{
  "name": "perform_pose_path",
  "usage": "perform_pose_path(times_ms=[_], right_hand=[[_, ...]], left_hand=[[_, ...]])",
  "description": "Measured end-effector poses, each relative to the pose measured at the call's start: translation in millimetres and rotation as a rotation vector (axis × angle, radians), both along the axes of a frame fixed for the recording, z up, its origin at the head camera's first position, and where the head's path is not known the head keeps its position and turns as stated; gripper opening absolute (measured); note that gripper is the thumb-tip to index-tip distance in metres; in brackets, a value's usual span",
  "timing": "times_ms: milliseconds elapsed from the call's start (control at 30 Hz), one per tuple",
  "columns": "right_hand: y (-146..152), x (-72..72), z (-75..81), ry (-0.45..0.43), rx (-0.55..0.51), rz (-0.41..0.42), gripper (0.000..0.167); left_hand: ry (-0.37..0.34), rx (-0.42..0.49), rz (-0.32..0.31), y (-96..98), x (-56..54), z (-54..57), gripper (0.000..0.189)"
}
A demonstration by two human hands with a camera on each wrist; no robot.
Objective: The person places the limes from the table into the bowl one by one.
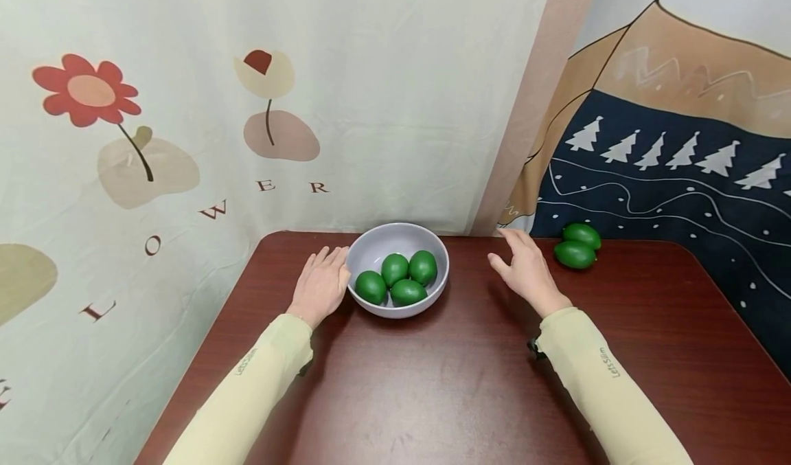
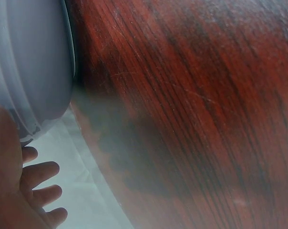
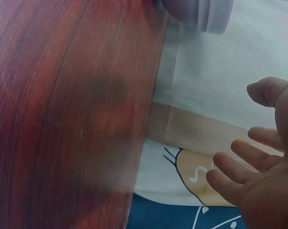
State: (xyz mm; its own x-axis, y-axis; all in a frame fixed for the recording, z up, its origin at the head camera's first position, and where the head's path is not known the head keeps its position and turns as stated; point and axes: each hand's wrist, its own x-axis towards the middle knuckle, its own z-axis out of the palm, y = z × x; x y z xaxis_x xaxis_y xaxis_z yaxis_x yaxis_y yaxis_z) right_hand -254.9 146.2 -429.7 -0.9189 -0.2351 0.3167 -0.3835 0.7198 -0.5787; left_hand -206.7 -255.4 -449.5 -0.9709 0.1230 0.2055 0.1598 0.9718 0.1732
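A light purple-grey bowl [image 1: 373,246] stands at the far side of the table with several green limes [image 1: 408,292] inside. My left hand [image 1: 320,279] is at the bowl's left side, its fingers extended and its thumb side against the outer wall. In the left wrist view the thumb lies by the bowl wall [image 2: 34,52]. To the right of the bowl, my right hand [image 1: 525,271] hovers over the table with fingers spread loosely and nothing in it. Two more limes [image 1: 576,254] lie together just beyond it, near the far edge.
The dark red-brown wooden table [image 1: 402,382] carries all of this. Behind it hangs a pale curtain [image 1: 395,108] with flower prints and letters, and at the right a dark blue cloth [image 1: 655,183] with white trees. Both cloths come close to the table's back edge.
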Motion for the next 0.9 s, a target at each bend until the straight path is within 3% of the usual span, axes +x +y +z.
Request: perform_pose_path(times_ms=[900], right_hand=[[43,-5.9,-10.7,0.056,-0.034,-0.125,0.050]], left_hand=[[-0.011,-0.010,0.003,-0.9,0.2,-0.5,0.054]])
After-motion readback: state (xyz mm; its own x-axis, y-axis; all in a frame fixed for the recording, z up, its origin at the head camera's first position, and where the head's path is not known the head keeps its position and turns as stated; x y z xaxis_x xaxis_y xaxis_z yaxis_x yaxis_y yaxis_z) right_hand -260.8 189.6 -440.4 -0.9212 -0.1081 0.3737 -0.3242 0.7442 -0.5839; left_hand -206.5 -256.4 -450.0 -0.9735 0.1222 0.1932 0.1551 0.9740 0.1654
